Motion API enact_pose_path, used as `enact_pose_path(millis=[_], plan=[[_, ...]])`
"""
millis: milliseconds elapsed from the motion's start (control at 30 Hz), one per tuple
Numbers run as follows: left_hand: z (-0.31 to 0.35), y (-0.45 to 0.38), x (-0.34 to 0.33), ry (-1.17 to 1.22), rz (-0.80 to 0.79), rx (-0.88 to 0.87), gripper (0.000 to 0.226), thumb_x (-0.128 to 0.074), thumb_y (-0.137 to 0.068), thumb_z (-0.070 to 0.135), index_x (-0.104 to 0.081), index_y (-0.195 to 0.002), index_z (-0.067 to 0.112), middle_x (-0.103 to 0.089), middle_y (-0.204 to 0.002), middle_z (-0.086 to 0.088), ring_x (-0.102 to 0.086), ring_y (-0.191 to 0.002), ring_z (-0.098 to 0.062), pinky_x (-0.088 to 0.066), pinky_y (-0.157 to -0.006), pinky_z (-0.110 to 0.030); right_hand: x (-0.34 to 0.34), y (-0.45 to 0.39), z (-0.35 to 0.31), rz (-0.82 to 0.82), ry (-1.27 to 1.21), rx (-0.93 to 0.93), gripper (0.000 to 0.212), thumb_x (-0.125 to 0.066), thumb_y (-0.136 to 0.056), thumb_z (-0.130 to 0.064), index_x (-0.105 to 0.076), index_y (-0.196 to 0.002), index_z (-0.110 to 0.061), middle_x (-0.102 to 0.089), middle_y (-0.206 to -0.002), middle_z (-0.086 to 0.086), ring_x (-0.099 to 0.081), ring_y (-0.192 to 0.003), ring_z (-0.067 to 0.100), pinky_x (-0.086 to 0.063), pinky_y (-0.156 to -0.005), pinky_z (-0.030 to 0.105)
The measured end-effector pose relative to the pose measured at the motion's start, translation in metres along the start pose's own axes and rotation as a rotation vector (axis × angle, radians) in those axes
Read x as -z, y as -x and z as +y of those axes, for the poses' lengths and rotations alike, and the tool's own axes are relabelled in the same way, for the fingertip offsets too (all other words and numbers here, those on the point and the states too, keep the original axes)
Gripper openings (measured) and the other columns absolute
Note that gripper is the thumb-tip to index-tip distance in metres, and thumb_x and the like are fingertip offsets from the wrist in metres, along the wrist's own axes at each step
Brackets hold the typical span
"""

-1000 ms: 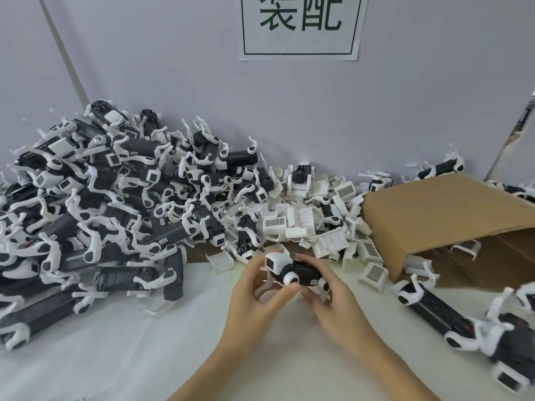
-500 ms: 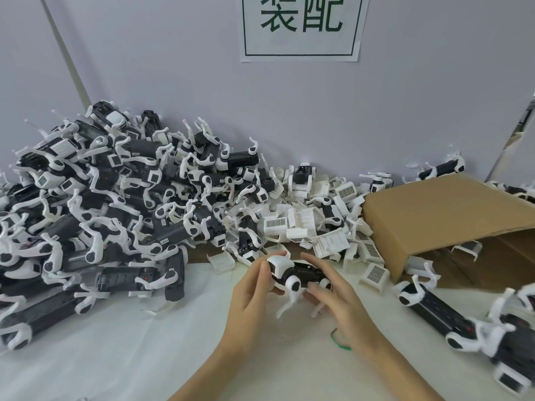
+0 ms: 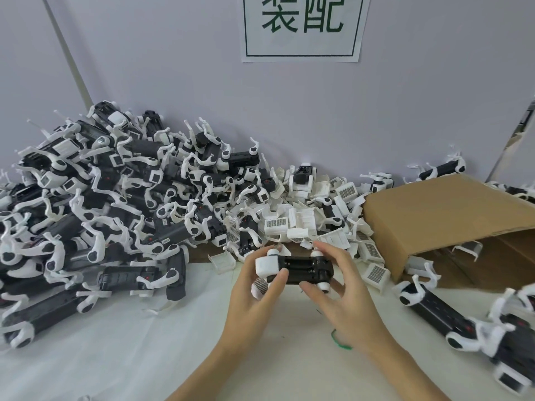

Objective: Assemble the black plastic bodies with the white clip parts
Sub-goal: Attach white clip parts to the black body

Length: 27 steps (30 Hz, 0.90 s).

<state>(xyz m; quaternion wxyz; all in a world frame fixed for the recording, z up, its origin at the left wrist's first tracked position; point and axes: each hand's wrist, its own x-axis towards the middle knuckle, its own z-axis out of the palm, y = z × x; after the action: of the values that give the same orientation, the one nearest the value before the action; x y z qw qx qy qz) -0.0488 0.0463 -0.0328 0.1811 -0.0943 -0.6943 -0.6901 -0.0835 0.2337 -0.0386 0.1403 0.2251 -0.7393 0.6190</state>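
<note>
**A:** What are the hands doing?

**B:** Both hands hold one black body (image 3: 301, 269) up over the desk (image 3: 121, 351). The left hand (image 3: 254, 311) pinches the left end, with the thumb on the near side and the fingers behind. The right hand (image 3: 341, 296) has its fingers curled around the right end, thumb in front. It looks like a light hold, but I can't tell how hard it presses.

**A:** Which way does the body lie?

**B:** It lies sideways, long way from left to right, between the two hands. Its open side faces up at the camera. A white clip part (image 3: 266, 266) sits on the left end, right by the left thumb. Small white round bits stick out at the corners.

**A:** So which hand is closer to the clip?

**B:** The left one. It touches it. I think the left hand is the one to push or check that clip, while the right hand keeps the other end steady. That is only my guess.

**A:** Where are the other parts?

**B:** Loose white clips (image 3: 307, 221) lie in a heap just behind the hands, by the wall. A big pile of finished pieces (image 3: 95, 204) is off to the left. A cardboard box (image 3: 445, 215) lies on its side to the right, and a few more black pieces (image 3: 440, 314) lie near it.

**A:** Is the job nearly done?

**B:** No, I think not. Lots of loose clips are left.
</note>
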Motion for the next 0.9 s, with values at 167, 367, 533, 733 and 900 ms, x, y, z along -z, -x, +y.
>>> enact_pose_path(millis=[167, 367, 533, 733, 900], plan=[[-0.003, 0.001, -0.001, -0.067, -0.102, -0.107, 0.048, -0.061, -0.105, 0.033, -0.043, -0.149, 0.041, -0.049, -0.159, 0.012, -0.049, -0.144, -0.017, -0.046, -0.101, -0.013, 0.008, -0.006, -0.008, 0.031, 0.365, 0.197, 0.074, -0.098, -0.067, -0.022, -0.060, -0.129, -0.016, -0.051, -0.132, -0.007, -0.054, -0.128, 0.015, -0.050, -0.102, 0.026], [-0.001, 0.002, 0.001, -0.059, 0.124, -0.016, 0.045, -0.058, -0.090, 0.067, -0.056, -0.132, 0.050, -0.058, -0.120, 0.008, -0.066, -0.105, -0.017, -0.055, -0.079, -0.026, 0.009, -0.005, -0.011, 0.117, 0.697, 0.458, 0.077, -0.097, -0.066, -0.028, -0.056, -0.128, -0.011, -0.051, -0.130, 0.001, -0.055, -0.123, 0.023, -0.039, -0.110, 0.016], [-0.002, -0.006, 0.005, 0.156, 0.020, 0.167, 0.054, -0.065, -0.091, 0.068, -0.075, -0.101, 0.016, -0.073, -0.088, -0.016, -0.067, -0.060, -0.039, -0.045, -0.046, -0.032, 0.007, -0.005, -0.010, 0.054, 0.819, 0.598, 0.065, -0.083, -0.082, -0.035, -0.051, -0.137, -0.020, -0.047, -0.142, 0.001, -0.049, -0.130, 0.019, -0.036, -0.113, 0.019], [-0.014, -0.008, 0.014, 0.197, 0.088, 0.152, 0.035, -0.069, -0.085, 0.046, -0.071, -0.109, 0.021, -0.073, -0.106, -0.012, -0.065, -0.102, -0.027, -0.047, -0.107, -0.055, -0.007, 0.002, -0.011, -0.091, 0.184, 0.106, 0.087, -0.080, -0.088, -0.042, -0.027, -0.157, -0.045, -0.032, -0.163, -0.012, -0.032, -0.151, 0.003, -0.033, -0.114, 0.011], [-0.011, -0.005, 0.010, 0.137, 0.042, 0.125, 0.041, -0.067, -0.089, 0.052, -0.067, -0.121, 0.027, -0.066, -0.121, -0.020, -0.062, -0.114, -0.041, -0.045, -0.111, -0.060, -0.010, 0.001, -0.011, 0.003, -0.165, -0.223, 0.055, -0.070, -0.089, -0.037, -0.051, -0.141, -0.034, -0.071, -0.128, -0.007, -0.068, -0.115, 0.006, -0.051, -0.092, 0.014]])
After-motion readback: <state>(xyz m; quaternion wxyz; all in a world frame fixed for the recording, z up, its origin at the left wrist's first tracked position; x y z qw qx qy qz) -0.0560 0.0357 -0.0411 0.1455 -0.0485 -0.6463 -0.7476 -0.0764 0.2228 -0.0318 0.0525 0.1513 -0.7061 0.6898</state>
